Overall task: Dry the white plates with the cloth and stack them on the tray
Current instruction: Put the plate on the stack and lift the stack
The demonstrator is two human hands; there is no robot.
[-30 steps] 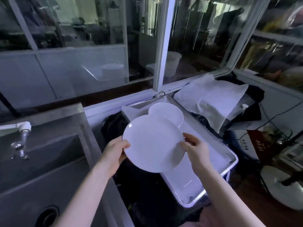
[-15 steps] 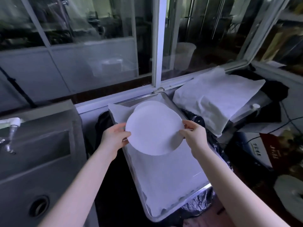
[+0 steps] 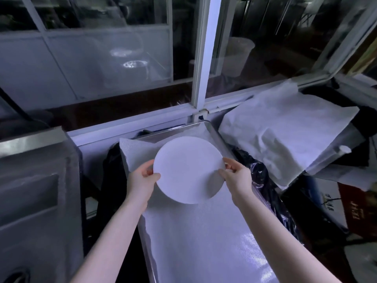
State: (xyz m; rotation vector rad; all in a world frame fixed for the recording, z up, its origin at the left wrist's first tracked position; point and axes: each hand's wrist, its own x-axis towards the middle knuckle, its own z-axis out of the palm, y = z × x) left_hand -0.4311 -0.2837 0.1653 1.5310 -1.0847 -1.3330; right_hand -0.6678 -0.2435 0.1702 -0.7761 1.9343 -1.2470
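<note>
A round white plate (image 3: 187, 168) is held by its edges between both hands, low over the far end of the metal tray (image 3: 214, 131). My left hand (image 3: 140, 180) grips its left rim and my right hand (image 3: 236, 178) grips its right rim. The plate that lay on the tray a moment ago is hidden beneath the held one. The tray is lined with a white mesh sheet (image 3: 204, 237). A white cloth (image 3: 281, 135) lies crumpled on the counter to the right of the tray.
A steel sink (image 3: 36, 180) is at the left. A window frame (image 3: 206, 58) and sill run along the back. Black plastic (image 3: 263, 176) lies under the tray's right side. Dark clutter and a red box (image 3: 359, 209) sit at the far right.
Both hands have carried the plate away from me and lowered it over the plate at the tray's far end, which is now covered from view.
</note>
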